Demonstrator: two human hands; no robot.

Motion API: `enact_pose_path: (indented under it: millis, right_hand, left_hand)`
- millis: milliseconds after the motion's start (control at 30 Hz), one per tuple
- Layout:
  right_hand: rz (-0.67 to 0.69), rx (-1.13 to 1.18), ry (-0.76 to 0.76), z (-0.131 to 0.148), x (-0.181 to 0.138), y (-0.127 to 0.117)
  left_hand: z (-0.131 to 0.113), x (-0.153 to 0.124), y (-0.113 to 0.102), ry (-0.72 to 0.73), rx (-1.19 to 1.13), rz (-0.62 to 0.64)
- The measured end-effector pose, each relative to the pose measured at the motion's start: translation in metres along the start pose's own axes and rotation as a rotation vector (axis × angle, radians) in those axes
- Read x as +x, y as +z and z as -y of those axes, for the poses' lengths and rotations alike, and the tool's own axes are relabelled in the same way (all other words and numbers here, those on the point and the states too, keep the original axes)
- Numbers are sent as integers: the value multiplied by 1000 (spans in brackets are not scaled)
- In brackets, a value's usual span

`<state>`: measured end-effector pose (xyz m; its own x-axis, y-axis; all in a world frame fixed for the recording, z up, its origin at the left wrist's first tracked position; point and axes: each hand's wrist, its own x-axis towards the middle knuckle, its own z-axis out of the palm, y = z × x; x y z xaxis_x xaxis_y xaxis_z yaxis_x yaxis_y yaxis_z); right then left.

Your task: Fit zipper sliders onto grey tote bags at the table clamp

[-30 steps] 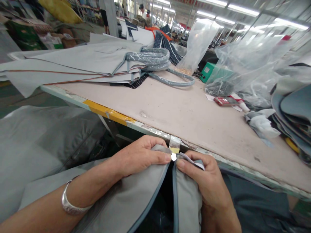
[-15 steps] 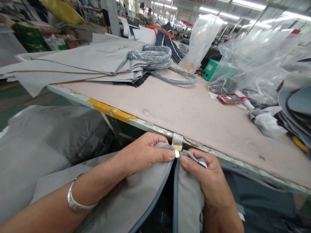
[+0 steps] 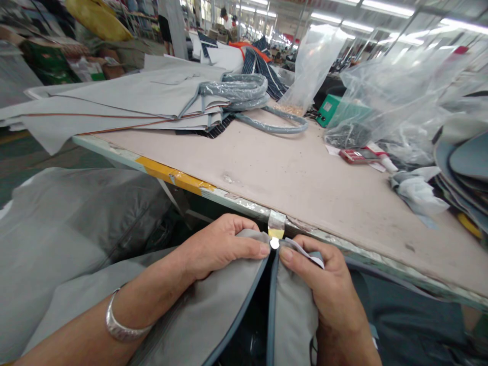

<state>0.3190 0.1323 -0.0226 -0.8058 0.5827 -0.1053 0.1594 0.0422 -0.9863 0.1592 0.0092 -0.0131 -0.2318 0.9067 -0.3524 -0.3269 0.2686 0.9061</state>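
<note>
Grey fabric [image 3: 224,290] with dark blue-grey edging spreads from the table edge toward me, parted in a V-shaped gap with dark material inside. My left hand [image 3: 224,241] pinches the left side near its top, thumb on the cloth. On the other side, my right hand [image 3: 320,269] grips the right panel [image 3: 292,310], thumb on its edging and a white-backed flap between the fingers. Between both thumbs sits a small shiny metal piece [image 3: 274,243], just below a taped tab [image 3: 276,223] fixed to the table edge. Its exact kind I cannot make out.
On the table [image 3: 305,178], stacked grey panels [image 3: 152,94] and a plastic-wrapped coil of edging [image 3: 244,89] lie at the back left. Clear plastic bags [image 3: 396,96], a green box [image 3: 330,109] and a red packet [image 3: 358,155] are at the right. More grey cloth [image 3: 76,218] hangs at left.
Both hands have shifted slightly down toward me with the fabric. The gap by the metal piece is a little wider, and more of the metal shows between the thumbs.
</note>
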Motion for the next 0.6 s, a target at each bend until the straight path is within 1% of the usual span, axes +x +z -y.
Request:
enact_pose_path:
  millis: [200,333,400,500,600]
  right_hand:
    - [-28,-25,30,1,0,2]
    - [-122,-36,10,3,-3,7]
    - [-144,-67,-15,3,-4,8]
    - [-114,-86,-34,2,-3,7]
    - [-100,-22,12,0,-2,4]
  left_hand:
    - [-8,2,-2,42,74,22]
    - [-9,3,-1,38,80,17]
    - [-10,3,1,31,65,4]
    - [-13,4,2,42,41,14]
    - [-13,3,2,44,32,29]
